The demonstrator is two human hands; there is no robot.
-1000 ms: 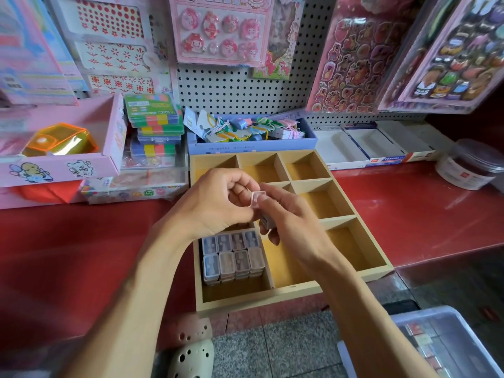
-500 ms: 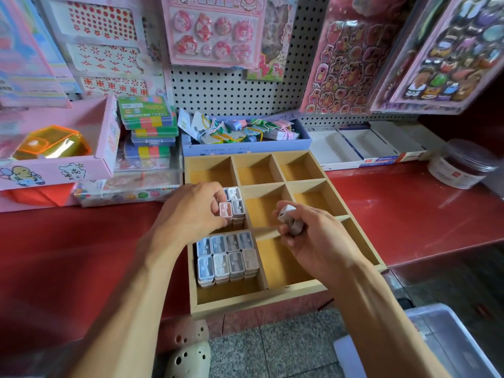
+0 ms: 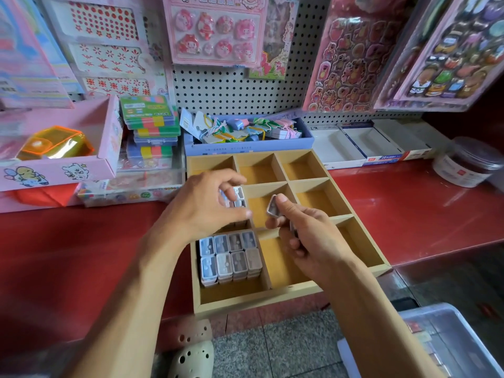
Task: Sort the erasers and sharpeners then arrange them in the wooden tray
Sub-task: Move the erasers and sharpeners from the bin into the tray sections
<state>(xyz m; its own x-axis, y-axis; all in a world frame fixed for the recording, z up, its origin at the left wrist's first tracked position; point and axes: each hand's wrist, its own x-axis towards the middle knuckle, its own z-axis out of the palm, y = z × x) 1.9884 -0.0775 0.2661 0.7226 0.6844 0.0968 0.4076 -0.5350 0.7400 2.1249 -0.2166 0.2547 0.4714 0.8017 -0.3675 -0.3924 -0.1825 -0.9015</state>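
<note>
The wooden tray (image 3: 246, 303) sits on the red counter, divided into several compartments. Its near-left compartment holds a neat block of small grey, blue and pink sharpeners (image 3: 230, 257). A few more sharpeners (image 3: 239, 197) stand in the middle-left compartment. My left hand (image 3: 201, 208) hovers just over them, thumb and fingers spread apart with nothing between them. My right hand (image 3: 308, 236) is over the tray's middle, pinching one small sharpener (image 3: 272, 207) between thumb and forefinger; its other fingers are curled around something more in the palm.
A blue box of tagged trinkets (image 3: 245, 132) stands behind the tray, white boxes (image 3: 368, 148) and a clear jar (image 3: 469, 162) to the right. Left are stacked colour cases (image 3: 150, 124) and a pink box (image 3: 57, 170). A clear plastic bin (image 3: 447, 345) sits on the floor.
My hands met over the tray; the left then set a pink sharpener into the middle-left compartment and now opens above it. The right hand has shifted slightly left, still pinching its sharpener.
</note>
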